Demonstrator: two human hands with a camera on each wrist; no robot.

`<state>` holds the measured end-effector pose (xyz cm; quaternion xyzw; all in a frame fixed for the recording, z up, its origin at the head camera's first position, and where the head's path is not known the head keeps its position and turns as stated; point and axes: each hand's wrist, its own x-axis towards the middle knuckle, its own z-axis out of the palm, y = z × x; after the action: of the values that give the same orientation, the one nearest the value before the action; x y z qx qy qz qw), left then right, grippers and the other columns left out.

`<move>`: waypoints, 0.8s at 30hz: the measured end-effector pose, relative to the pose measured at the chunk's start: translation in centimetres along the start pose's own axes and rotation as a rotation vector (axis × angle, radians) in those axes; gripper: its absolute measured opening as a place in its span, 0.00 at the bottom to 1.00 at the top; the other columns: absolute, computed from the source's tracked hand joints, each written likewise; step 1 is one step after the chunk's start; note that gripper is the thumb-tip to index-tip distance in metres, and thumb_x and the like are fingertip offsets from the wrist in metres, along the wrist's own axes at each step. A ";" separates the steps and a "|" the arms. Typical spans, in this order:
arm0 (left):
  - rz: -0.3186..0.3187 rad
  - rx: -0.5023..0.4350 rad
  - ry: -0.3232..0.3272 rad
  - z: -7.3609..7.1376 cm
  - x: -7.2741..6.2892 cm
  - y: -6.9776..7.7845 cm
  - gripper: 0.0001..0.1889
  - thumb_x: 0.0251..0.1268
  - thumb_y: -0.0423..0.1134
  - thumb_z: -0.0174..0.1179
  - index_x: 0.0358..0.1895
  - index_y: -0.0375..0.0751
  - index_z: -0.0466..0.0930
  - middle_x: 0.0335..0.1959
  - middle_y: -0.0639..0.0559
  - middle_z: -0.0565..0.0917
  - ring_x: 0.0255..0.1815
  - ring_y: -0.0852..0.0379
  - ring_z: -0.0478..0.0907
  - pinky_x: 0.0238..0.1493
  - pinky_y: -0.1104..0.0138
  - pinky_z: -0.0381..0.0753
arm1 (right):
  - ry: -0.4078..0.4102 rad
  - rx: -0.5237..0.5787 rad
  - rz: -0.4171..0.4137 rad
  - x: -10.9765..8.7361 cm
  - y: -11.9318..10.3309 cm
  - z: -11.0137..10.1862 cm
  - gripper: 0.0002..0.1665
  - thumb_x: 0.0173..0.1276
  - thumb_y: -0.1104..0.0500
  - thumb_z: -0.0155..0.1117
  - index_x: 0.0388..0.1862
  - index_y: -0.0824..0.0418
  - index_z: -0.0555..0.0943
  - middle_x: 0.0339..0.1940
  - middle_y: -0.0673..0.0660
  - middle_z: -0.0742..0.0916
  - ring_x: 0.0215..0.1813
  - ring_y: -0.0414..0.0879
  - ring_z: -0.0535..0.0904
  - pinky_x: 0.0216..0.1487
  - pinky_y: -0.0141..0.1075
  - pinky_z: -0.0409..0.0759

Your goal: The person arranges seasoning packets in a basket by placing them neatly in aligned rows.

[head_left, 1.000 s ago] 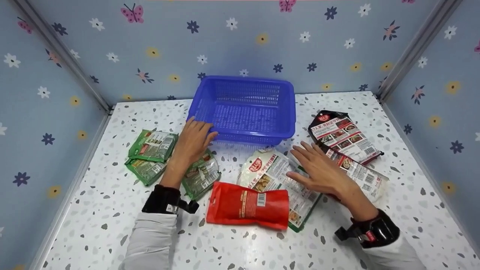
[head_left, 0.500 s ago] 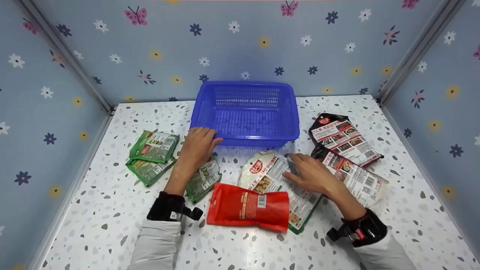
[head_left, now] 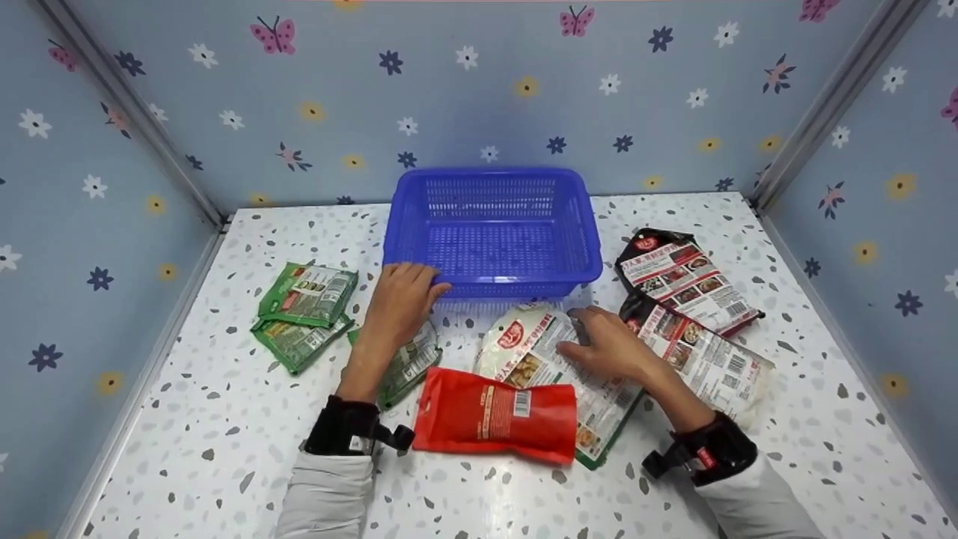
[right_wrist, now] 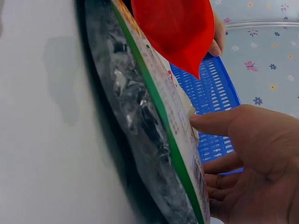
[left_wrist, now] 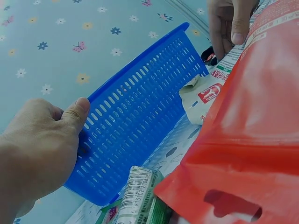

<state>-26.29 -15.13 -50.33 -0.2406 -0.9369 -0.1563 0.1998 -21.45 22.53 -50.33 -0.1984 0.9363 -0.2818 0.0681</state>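
My left hand [head_left: 397,311] grips the front left corner of a blue plastic basket [head_left: 486,278]. In the left wrist view its thumb lies against the outer wall and the fingers go over the rim. My right hand [head_left: 610,348] touches a white and green seasoning packet [head_left: 539,340] lying flat in front of the basket. In the right wrist view the thumb [right_wrist: 215,122] is stretched out at the packet, apart from the fingers, which reach the packet's far edge. A red pouch [head_left: 494,415] lies across the packet's near left part. Nothing is inside the basket.
Green packets [head_left: 310,296] overlap at the left, and another green packet [head_left: 412,359] lies partly under my left forearm. Two dark-topped packets, one black and white [head_left: 688,277] and one overlapping it [head_left: 718,367], are at the right. Patterned walls [head_left: 479,97] enclose the speckled table [head_left: 217,419].
My right hand has come down and left onto the white and green packet, its fingers bending. The left hand stays at the basket's corner; basket and left hand have shifted slightly toward me.
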 end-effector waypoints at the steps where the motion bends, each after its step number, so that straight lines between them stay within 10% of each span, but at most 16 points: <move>1: -0.002 0.000 0.000 0.0 0.0 0.0 0.22 0.90 0.53 0.56 0.58 0.36 0.87 0.51 0.38 0.93 0.56 0.37 0.89 0.65 0.44 0.82 | 0.003 0.025 0.005 0.1 0.0 0.0 0.40 0.77 0.49 0.77 0.80 0.68 0.78 0.72 0.72 0.88 0.72 0.69 0.86 0.75 0.65 0.83; 9: -0.013 0.004 0.013 0.3 -0.1 0.2 0.22 0.90 0.52 0.56 0.58 0.35 0.87 0.52 0.38 0.93 0.57 0.37 0.89 0.66 0.44 0.82 | -0.050 0.226 0.088 0.0 0.0 -0.7 0.14 0.76 0.50 0.79 0.43 0.60 0.88 0.27 0.50 0.78 0.31 0.45 0.75 0.36 0.39 0.76; 24: -0.035 0.000 -0.005 0.2 -0.1 0.3 0.23 0.91 0.54 0.54 0.58 0.36 0.86 0.51 0.39 0.92 0.56 0.37 0.88 0.67 0.45 0.81 | -0.076 0.311 0.018 -0.7 -0.5 -2.5 0.11 0.79 0.57 0.76 0.44 0.63 0.83 0.26 0.46 0.77 0.27 0.39 0.71 0.30 0.33 0.72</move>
<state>-26.11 -14.90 -50.48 -0.2247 -0.9414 -0.1590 0.1949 -21.21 23.67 -47.97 -0.1875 0.8798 -0.4151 0.1361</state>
